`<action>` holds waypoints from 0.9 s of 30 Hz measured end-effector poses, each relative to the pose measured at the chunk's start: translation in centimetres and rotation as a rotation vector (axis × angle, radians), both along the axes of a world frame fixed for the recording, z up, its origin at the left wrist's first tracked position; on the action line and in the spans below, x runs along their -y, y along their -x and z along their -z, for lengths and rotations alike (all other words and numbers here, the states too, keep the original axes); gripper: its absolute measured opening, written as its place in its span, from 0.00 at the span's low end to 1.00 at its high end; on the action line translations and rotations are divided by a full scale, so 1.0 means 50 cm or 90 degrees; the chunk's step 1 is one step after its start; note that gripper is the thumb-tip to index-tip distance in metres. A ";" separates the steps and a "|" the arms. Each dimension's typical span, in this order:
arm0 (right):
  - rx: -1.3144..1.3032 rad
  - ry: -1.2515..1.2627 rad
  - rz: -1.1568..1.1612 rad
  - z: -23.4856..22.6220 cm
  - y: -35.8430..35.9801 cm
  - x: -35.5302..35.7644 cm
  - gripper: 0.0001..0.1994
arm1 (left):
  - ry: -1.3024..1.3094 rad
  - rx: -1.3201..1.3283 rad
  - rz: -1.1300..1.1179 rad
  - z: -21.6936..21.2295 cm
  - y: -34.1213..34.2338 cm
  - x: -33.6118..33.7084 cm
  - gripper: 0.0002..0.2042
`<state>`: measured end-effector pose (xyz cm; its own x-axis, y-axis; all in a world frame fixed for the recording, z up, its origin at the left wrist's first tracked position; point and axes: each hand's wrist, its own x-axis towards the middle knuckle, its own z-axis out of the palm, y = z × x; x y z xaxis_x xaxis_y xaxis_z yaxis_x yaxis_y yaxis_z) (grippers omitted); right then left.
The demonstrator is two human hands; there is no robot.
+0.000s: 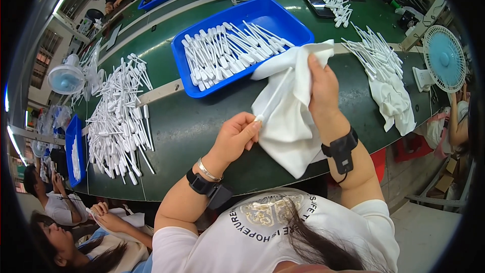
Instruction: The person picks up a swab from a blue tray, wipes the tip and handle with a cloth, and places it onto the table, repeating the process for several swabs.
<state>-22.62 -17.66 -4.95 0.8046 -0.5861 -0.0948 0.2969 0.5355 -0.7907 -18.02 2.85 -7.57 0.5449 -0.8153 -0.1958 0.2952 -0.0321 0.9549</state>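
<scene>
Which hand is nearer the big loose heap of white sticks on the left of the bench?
Left. The left hand is right of the heap, apart from it; the right hand is farther right, gripping the white cloth.

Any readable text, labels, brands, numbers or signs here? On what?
White T-shirt: curved dark lettering around an emblem, partly behind hair; wording not copied here.
Black right-wrist band: pale mark, too small to read.
Central blue tray, white cloth, white sticks: none I can make out.
</scene>
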 end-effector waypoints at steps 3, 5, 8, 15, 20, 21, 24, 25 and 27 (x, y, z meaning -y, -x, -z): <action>0.032 -0.043 -0.022 0.005 -0.006 0.008 0.12 | -0.028 0.136 -0.103 0.000 0.008 0.003 0.06; -0.034 -0.008 -0.068 0.022 -0.012 -0.027 0.11 | -0.016 0.225 -0.148 0.003 0.009 0.004 0.05; -0.074 -0.002 -0.122 0.044 -0.011 -0.059 0.11 | -0.014 0.300 -0.198 0.010 0.005 0.002 0.06; -0.050 -0.104 -0.251 0.066 -0.004 -0.084 0.10 | -0.058 0.412 -0.269 0.007 -0.008 0.000 0.06; -0.049 -0.065 -0.360 0.038 0.006 -0.097 0.13 | -0.092 0.477 -0.286 -0.004 -0.013 -0.002 0.06; -0.043 -0.028 -0.358 0.034 0.007 -0.102 0.14 | -0.096 0.497 -0.290 -0.004 -0.014 -0.003 0.06; -0.067 0.037 -0.378 0.033 0.008 -0.103 0.16 | -0.097 0.530 -0.280 0.007 -0.015 -0.004 0.05; -0.097 0.067 -0.398 0.034 0.008 -0.102 0.16 | -0.093 0.543 -0.265 0.011 -0.015 -0.003 0.06; -0.127 0.097 -0.418 0.036 0.010 -0.101 0.17 | -0.089 0.557 -0.250 0.017 -0.014 -0.005 0.06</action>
